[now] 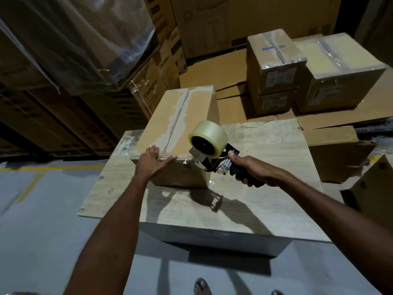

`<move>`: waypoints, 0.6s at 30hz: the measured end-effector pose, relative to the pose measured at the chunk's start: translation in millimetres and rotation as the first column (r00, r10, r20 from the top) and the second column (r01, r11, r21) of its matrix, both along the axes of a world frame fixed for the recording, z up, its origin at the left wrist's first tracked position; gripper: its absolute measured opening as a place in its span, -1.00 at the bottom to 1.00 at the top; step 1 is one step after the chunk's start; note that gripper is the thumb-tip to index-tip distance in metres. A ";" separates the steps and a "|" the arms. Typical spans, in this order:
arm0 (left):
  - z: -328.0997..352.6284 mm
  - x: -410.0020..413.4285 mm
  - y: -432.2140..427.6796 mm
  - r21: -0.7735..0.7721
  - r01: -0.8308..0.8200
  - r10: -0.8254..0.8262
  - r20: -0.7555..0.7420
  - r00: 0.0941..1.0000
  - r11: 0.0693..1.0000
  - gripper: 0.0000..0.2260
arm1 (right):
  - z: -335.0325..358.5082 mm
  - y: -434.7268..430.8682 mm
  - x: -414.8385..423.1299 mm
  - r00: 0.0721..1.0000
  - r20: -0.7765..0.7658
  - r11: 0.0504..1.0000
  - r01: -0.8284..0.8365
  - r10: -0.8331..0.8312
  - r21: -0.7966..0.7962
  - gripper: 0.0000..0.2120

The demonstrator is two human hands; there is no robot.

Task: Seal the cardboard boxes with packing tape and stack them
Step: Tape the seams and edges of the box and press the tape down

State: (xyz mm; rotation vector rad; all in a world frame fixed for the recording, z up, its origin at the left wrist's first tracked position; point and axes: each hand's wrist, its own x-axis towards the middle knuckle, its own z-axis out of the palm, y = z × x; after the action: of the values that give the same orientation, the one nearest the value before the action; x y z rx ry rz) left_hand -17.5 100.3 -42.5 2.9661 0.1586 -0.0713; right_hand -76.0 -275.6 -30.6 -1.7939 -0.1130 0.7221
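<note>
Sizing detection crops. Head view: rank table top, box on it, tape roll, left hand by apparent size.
1. Table top
2. Box
3. Tape roll, on the tape dispenser, and left hand: about alike, so left unranked.

text: "Crompton" | on: stacked brown cartons (pixel 164 62) | elsewhere: nothing legible

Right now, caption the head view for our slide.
Left hand braces a brown cardboard box while right hand holds a black clear-tape dispenser at its edge.
</note>
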 end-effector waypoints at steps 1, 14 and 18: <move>1.3 -0.7 -0.3 0.005 0.005 -0.005 -0.013 1.000 1.000 -0.03 | -4.7 -2.7 -2.1 1.000 -0.002 1.000 0.007 -0.007 0.002 -0.11; -5.2 -7.8 -16.3 0.083 -0.050 0.044 0.068 0.997 0.995 0.01 | -56.1 -7.6 -15.9 0.996 -0.062 0.993 0.073 -0.068 0.089 -0.27; -10.7 -10.8 -25.6 0.100 -0.086 0.076 0.102 0.992 0.991 0.01 | -75.7 0.4 -9.3 0.994 -0.093 0.980 0.080 -0.064 0.184 -0.22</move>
State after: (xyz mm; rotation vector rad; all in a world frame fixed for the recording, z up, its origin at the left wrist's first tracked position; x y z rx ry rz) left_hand -28.3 74.7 -53.2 3.0543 0.2774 0.0961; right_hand -85.3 -275.2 -106.2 -1.5767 -0.0552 0.7127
